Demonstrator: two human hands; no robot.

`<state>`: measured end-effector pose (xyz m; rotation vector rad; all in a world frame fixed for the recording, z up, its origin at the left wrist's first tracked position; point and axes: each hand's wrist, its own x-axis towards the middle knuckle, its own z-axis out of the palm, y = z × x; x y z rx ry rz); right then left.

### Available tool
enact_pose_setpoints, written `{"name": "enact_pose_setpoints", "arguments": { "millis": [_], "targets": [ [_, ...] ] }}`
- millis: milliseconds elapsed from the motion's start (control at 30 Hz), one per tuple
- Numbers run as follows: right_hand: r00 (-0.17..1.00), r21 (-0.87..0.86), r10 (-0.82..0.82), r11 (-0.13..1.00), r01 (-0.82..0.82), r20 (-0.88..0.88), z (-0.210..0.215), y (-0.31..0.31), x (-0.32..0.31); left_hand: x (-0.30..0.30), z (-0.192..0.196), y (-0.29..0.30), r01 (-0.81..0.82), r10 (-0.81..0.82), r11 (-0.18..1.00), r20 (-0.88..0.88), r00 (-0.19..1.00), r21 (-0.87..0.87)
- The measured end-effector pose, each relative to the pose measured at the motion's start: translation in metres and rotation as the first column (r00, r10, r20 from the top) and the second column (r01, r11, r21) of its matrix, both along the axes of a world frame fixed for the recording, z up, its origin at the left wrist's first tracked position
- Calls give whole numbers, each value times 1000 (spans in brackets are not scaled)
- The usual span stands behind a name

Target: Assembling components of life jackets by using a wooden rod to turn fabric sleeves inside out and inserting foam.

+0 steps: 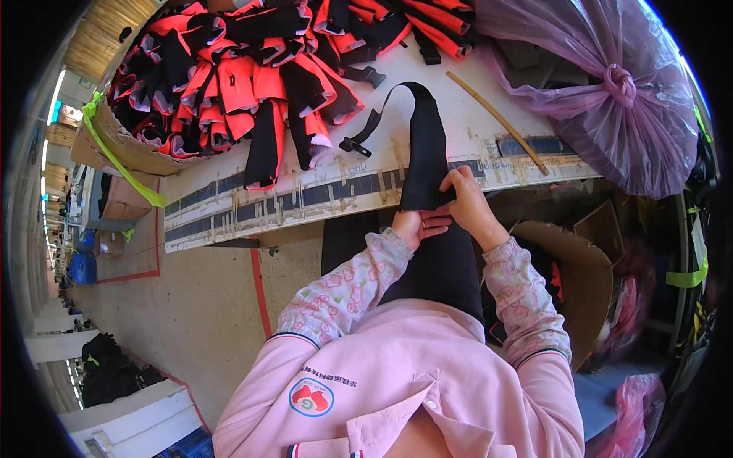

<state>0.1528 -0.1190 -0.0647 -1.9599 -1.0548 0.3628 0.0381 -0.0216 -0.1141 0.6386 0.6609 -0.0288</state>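
A wide black fabric belt [427,145] lies over the table's front edge, its near end between my hands. Its far end narrows into a thin strap that loops back left to a black plastic buckle [355,146] on the tabletop. My right hand [467,202] is closed on the belt's right edge, thumb and fingers pinching it. My left hand [414,227] is under the near end with its fingers curled against it; part of its grip is hidden by the fabric.
A heap of black and neon-orange fabric pieces [229,84] fills a cardboard box and spreads over the back of the table [473,107]. A thin wooden stick [496,120] lies at right. Beside it sits a knotted purple plastic bag [603,84]. An open cardboard box [584,282] stands below, right.
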Motion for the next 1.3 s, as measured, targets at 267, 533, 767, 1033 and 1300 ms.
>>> {"name": "enact_pose_setpoints", "arguments": {
  "millis": [267, 533, 767, 1033, 1300],
  "targets": [
    [996, -222, 43, 975, -25, 78, 20, 1, -6, 2, -3, -5, 7, 7, 987, -84, 996, 163],
    [825, -238, 173, 970, -47, 539, 7, 25, -2, 0, -13, -10, -58, 74, 975, -70, 995, 217],
    [891, -184, 153, 980, -80, 427, 4, 22, 2, 7, -11, -17, -252, 252, 962, -12, 968, -102],
    [926, -256, 334, 924, -285, 176, 47, 27, 19, 11, -18, -21, -131, 139, 979, -43, 989, 158],
    [776, -45, 143, 988, -146, 614, 0, 99, -3, 14, -86, -21, -527, 561, 827, 221, 798, -196]
  ]
}}
